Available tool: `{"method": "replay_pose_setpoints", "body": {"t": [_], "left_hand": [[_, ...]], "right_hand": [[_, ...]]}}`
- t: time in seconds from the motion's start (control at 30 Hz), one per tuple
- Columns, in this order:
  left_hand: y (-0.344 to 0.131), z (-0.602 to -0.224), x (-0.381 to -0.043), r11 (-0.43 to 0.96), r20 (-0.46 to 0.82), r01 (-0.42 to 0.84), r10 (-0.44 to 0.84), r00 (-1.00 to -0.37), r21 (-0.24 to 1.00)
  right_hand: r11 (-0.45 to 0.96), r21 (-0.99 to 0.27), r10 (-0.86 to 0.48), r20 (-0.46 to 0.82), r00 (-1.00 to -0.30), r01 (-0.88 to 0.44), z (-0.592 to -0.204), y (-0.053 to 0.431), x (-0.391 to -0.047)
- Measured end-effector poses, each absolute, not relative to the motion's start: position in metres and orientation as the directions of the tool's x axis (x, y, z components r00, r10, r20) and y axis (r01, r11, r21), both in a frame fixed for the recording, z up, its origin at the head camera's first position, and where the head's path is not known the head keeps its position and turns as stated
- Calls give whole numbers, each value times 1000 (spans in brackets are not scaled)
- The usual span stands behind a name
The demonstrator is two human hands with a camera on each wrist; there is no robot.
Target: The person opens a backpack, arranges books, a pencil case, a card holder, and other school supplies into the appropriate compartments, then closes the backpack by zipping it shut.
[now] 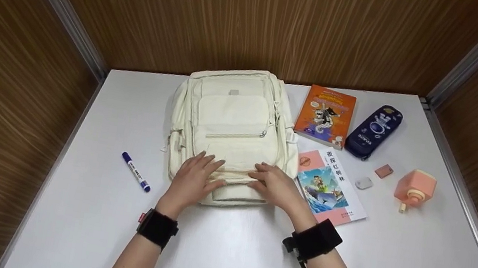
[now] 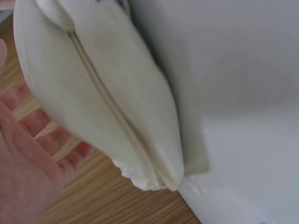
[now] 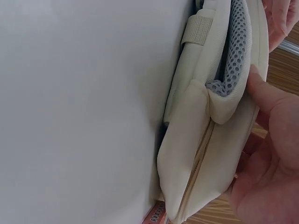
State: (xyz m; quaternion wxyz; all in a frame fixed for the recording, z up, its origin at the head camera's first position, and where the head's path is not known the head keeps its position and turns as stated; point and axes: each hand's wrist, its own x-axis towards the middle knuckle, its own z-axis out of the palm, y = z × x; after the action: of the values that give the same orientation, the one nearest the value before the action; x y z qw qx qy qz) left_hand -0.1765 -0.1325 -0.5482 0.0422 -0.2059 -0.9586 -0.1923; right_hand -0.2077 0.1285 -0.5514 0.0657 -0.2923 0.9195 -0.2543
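Observation:
A cream backpack (image 1: 237, 114) lies flat on the table, its front pockets facing up and its near end toward me. My left hand (image 1: 194, 179) rests on the left of that end, fingers spread forward. In the left wrist view, the left fingers (image 2: 70, 156) look loosely bent beside the bag. My right hand (image 1: 276, 185) lies on the right part of the same end. The right wrist view has its thumb (image 3: 264, 91) against the bag's edge beside a grey mesh strap (image 3: 236, 51); some right fingers are partly hidden.
An orange book (image 1: 325, 116) and a navy pencil case (image 1: 373, 131) lie right of the bag. Nearer are a pink-and-white book (image 1: 331, 187), a white eraser (image 1: 363, 183), a reddish block (image 1: 383, 171) and a pink pencil sharpener (image 1: 416, 187). A blue marker (image 1: 136, 172) lies left. Wood-grain panels (image 1: 266, 23) border the table.

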Motion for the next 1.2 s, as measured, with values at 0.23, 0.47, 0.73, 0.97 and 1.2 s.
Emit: {"method": "replay_pose_setpoints", "body": {"t": [0.23, 0.47, 0.73, 0.97, 1.2], "left_hand": [[-129, -560, -167, 825, 202, 465, 420, -884, 320], [-139, -566, -168, 815, 294, 478, 393, -871, 328], [-157, -569, -176, 725, 372, 541, 405, -835, 426], [-172, -572, -188, 649, 442, 613, 434, -785, 450], [-179, -571, -197, 645, 423, 586, 412, -807, 491]], "right_hand": [[725, -461, -551, 56, -833, -511, -547, 125, -210], [732, -468, -530, 67, -846, -495, -540, 127, -210], [698, -479, -563, 93, -821, -533, -526, 129, -214], [684, -478, -586, 90, -805, -551, -509, 132, -219], [688, -511, -576, 47, -816, -515, -492, 134, -224]]}}
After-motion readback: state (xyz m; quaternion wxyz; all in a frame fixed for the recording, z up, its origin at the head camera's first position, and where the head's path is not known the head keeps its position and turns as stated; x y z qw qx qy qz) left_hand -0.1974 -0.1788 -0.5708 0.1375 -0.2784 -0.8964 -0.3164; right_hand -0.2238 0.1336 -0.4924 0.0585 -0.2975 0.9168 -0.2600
